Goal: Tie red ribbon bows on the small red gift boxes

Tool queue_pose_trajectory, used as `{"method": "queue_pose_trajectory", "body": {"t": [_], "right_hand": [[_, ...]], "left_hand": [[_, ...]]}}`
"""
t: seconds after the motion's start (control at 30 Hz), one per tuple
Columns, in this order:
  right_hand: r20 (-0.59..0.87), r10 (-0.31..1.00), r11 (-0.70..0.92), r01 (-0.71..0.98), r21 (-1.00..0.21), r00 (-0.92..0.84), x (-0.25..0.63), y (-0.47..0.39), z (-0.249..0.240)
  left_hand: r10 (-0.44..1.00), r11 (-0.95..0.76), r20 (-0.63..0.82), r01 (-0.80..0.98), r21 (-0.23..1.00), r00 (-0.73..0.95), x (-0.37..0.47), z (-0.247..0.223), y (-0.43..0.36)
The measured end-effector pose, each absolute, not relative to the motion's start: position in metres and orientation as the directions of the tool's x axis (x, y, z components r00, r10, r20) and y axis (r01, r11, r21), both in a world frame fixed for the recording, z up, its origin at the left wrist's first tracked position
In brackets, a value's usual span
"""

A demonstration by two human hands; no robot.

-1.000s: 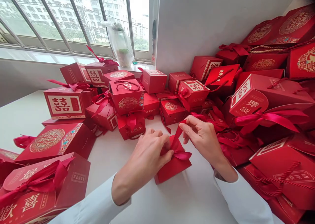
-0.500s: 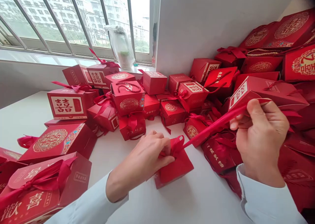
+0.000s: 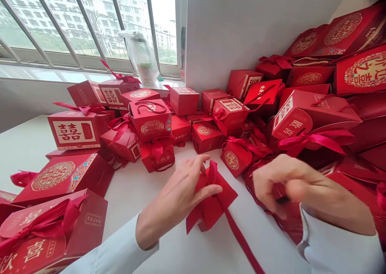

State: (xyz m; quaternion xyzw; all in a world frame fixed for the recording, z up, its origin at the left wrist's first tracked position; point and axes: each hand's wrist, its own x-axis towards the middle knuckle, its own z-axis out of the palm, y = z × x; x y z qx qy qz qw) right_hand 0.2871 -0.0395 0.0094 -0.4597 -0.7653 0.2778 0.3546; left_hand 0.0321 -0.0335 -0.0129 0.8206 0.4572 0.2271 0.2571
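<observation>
A small red gift box stands on the white table, its top partly hidden by my left hand. That hand is open over the box, thumb stretched across the top and fingers spread along the far side. A red ribbon runs from the top of the box down onto the table at the front, and a short upright piece of it shows by my thumb. Off to the right, apart from the box, my right hand hovers with bent fingers; its fingertips are smeared by motion.
Red boxes with bows, such as one with a white label, crowd the left and back. More are piled on the right, a large one among them. A bagged cup stands on the sill by the barred window.
My right hand has let go of the ribbon, which now lies slack toward the front instead of stretched to the right. My left hand has opened from its pinch at the knot.
</observation>
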Motion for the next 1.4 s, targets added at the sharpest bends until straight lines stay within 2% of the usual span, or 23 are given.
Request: {"method": "queue_pose_trajectory", "body": {"t": [0.17,0.23,0.3,0.37,0.43,0.57,0.7,0.77,0.9,1.03,1.23,1.4], "right_hand": [[-0.02,0.832,0.39,0.61,-0.69,-0.555,0.247,-0.034,0.01],[-0.114,0.796,0.382,0.638,-0.669,-0.595,0.235,-0.03,0.009],[-0.152,0.798,0.371,0.674,-0.639,-0.583,0.228,-0.03,0.008],[-0.153,0.826,0.367,0.724,-0.584,-0.543,0.224,-0.032,0.005],[-0.136,0.851,0.375,0.769,-0.518,-0.507,0.222,-0.036,0.002],[-0.099,0.856,0.402,0.773,-0.492,-0.508,0.223,-0.037,0.0],[-0.1,0.862,0.358,0.738,-0.572,-0.496,0.233,-0.029,0.004],[-0.109,0.859,0.336,0.71,-0.619,-0.501,0.237,-0.026,0.007],[-0.122,0.851,0.293,0.654,-0.698,-0.511,0.239,-0.024,0.011],[-0.146,0.836,0.258,0.614,-0.746,-0.529,0.231,-0.026,0.005],[-0.141,0.836,0.294,0.649,-0.702,-0.53,0.221,-0.029,-0.005],[-0.092,0.855,0.289,0.616,-0.733,-0.51,0.222,-0.027,-0.007]], "left_hand": [[0.854,-0.495,0.189,0.649,0.578,0.484,0.038,-0.015,-0.029],[0.868,-0.455,0.168,0.613,0.646,0.468,0.032,-0.009,-0.025],[0.87,-0.375,0.072,0.562,0.737,0.487,0.022,0.001,-0.021],[0.848,-0.315,-0.025,0.541,0.78,0.53,0.01,0.013,-0.017],[0.837,-0.329,-0.053,0.578,0.747,0.545,-0.002,0.023,-0.014],[0.827,-0.48,-0.001,0.707,0.519,0.563,-0.034,0.025,-0.015],[0.847,-0.524,0.076,0.803,0.283,0.526,-0.071,0.007,-0.031],[0.837,-0.546,0.15,0.805,0.23,0.525,-0.073,0.001,-0.039],[0.778,-0.624,0.179,0.708,0.329,0.602,-0.035,0.004,-0.047],[0.787,-0.608,0.192,0.687,0.398,0.586,0.009,-0.001,-0.047],[0.812,-0.569,0.126,0.723,0.392,0.57,0.023,-0.018,-0.054],[0.78,-0.622,0.181,0.713,0.323,0.599,0.024,-0.022,-0.058]]}}
